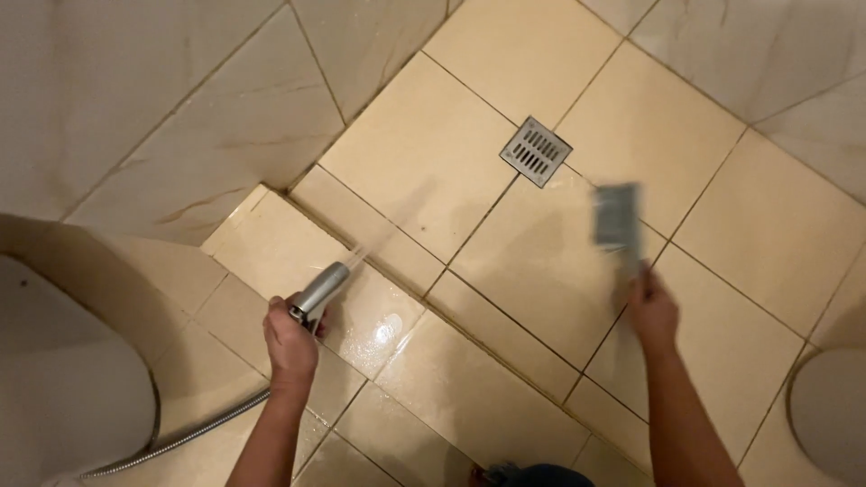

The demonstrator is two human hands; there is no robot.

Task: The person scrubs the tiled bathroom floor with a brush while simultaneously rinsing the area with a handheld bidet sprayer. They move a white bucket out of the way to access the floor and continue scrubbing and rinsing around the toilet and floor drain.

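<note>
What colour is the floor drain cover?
Silver-grey metal, square with slotted grating: the drain cover shows best in the head view, set in the cream floor tiles.

A bathroom floor (695,126) of large cream tiles with dark grout lines, seen from above under warm light, carries a square metal drain grate (536,151) near the far wall. Pale marbled wall tiles (180,99) with brown veining rise at the left and top right, above a low tiled step (271,243) that glistens wet. A white toilet (63,379) sits at the left edge.
</note>
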